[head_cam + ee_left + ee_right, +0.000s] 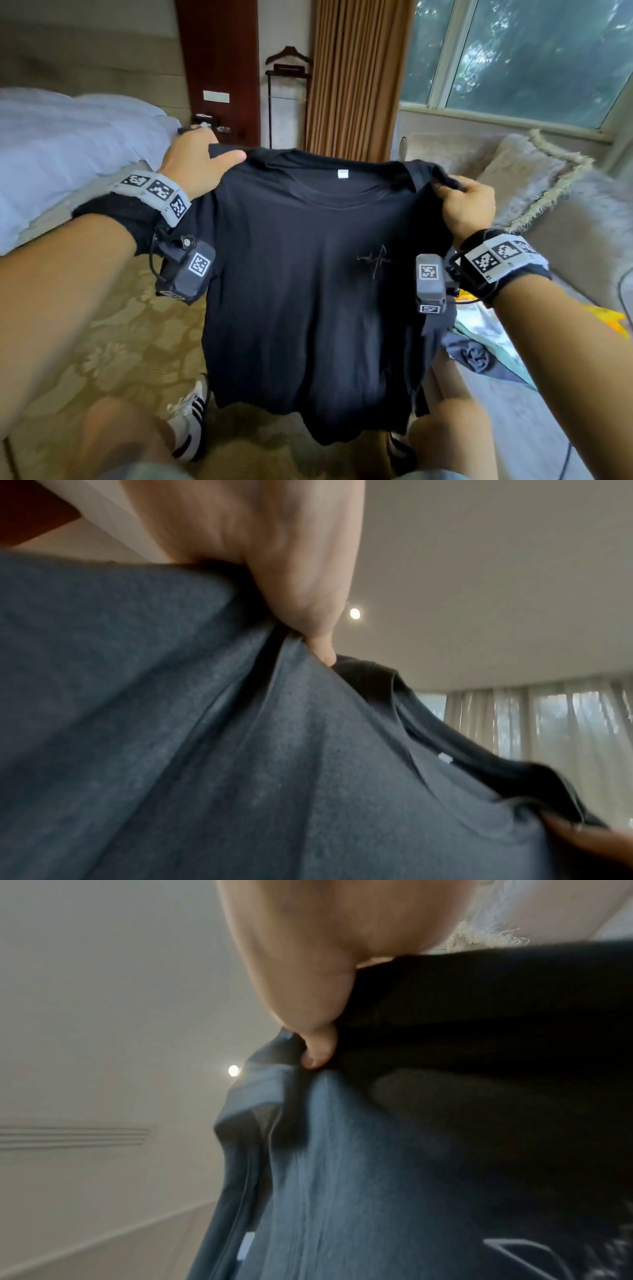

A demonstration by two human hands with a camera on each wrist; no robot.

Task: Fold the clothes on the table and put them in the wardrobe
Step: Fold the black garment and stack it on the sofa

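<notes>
A black T-shirt (308, 281) hangs spread out in the air in front of me, front side toward me, with a small white neck label and a thin chest print. My left hand (198, 164) pinches its left shoulder, thumb on the near side. My right hand (466, 205) grips its right shoulder with curled fingers. In the left wrist view the shirt (205, 750) fills the frame below my thumb (322, 647). In the right wrist view my thumb (318, 1053) presses into the shirt (377, 1177).
A bed with pale bedding (68, 144) lies at the left. A sofa with fringed cushions (534, 178) stands at the right. More clothes (476, 356) lie on a surface at the lower right. A valet stand (287, 82), brown curtain and window are behind. My shoes (188, 418) stand on patterned carpet.
</notes>
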